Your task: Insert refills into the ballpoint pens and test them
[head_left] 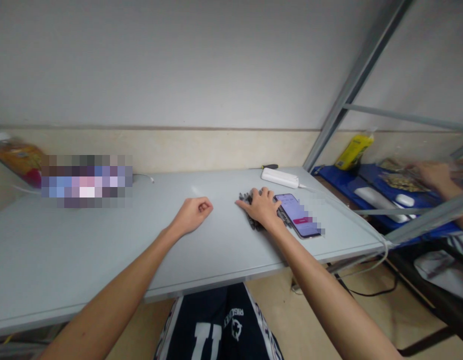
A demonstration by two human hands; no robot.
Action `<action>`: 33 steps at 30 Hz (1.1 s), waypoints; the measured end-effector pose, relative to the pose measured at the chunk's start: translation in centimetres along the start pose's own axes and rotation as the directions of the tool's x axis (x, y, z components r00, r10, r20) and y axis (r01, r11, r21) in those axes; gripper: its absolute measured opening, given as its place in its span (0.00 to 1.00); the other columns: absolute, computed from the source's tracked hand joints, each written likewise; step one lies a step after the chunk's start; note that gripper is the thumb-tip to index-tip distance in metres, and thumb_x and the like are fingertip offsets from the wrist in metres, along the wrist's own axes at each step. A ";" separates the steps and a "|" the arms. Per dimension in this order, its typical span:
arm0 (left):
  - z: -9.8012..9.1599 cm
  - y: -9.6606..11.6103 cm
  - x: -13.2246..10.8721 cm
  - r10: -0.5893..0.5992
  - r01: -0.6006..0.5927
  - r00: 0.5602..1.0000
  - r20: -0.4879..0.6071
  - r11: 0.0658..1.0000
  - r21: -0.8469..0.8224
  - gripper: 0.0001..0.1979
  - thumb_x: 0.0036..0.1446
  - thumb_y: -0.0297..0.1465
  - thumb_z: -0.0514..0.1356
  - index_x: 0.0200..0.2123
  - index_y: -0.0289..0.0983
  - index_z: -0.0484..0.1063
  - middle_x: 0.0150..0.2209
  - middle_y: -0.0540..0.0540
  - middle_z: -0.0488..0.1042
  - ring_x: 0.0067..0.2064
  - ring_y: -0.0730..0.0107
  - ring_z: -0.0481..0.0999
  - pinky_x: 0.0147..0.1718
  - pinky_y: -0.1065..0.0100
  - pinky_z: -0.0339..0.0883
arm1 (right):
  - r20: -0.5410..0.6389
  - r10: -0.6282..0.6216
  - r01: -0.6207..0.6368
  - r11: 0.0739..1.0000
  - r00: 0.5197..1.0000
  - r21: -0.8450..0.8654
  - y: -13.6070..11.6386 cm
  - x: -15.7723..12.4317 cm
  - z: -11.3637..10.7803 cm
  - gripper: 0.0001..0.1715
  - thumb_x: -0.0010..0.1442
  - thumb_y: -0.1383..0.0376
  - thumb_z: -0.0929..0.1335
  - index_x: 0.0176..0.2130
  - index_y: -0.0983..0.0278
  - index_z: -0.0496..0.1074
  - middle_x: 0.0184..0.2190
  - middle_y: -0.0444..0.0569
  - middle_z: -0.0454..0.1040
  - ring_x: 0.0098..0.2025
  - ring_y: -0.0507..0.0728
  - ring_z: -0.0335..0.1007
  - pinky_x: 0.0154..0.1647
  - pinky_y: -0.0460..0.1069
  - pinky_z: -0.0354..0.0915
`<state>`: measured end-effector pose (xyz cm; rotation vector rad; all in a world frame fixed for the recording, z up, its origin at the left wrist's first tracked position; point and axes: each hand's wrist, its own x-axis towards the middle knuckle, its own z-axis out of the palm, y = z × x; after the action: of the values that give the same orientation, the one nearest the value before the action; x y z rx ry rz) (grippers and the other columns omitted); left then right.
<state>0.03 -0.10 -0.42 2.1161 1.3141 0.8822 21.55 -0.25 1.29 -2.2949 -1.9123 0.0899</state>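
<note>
My left hand (194,215) rests on the grey-white table in a loose fist, its fingers curled in. What it holds, if anything, is hidden. To the right, my right hand (262,206) lies palm down with fingers spread over a pile of small dark grey pieces (257,225). The hand covers much of the pile, and the kind of pieces cannot be made out. Just right of that hand, a smartphone (297,215) lies face up with its screen lit.
Behind the phone are a white power strip (279,178) with a cable and a screwdriver (269,166). A blurred-out patch (87,181) and an orange package (23,155) are at left. Past the metal frame (351,95), another person's hand (436,175) is over a blue table (329,176) with a yellow packet (354,150).
</note>
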 end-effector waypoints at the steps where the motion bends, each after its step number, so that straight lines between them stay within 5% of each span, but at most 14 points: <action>1: 0.0 0.0 0.0 -0.001 0.001 1.000 -0.001 1.000 0.002 0.08 0.51 0.32 0.54 0.26 0.35 0.72 0.22 0.50 0.71 0.25 0.75 0.67 0.25 0.73 0.58 | -0.003 0.000 0.000 1.000 1.000 -0.002 0.0 0.0 0.0 0.40 0.53 0.39 0.57 0.53 0.63 0.62 0.54 0.61 0.55 0.56 0.69 0.47 0.50 0.67 0.49; 33: -0.1 0.5 -0.1 0.011 -0.011 1.000 0.005 1.000 0.015 0.09 0.51 0.31 0.54 0.26 0.35 0.71 0.22 0.51 0.71 0.24 0.75 0.67 0.25 0.73 0.58 | -0.019 0.052 -0.053 0.998 0.998 -0.026 -1.0 -0.2 -0.5 0.38 0.52 0.43 0.64 0.50 0.68 0.67 0.50 0.65 0.63 0.53 0.72 0.54 0.49 0.64 0.49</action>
<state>0.20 -0.34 -0.03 2.1380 1.3116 0.8737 20.61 -0.29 1.98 -2.3552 -1.8557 0.0505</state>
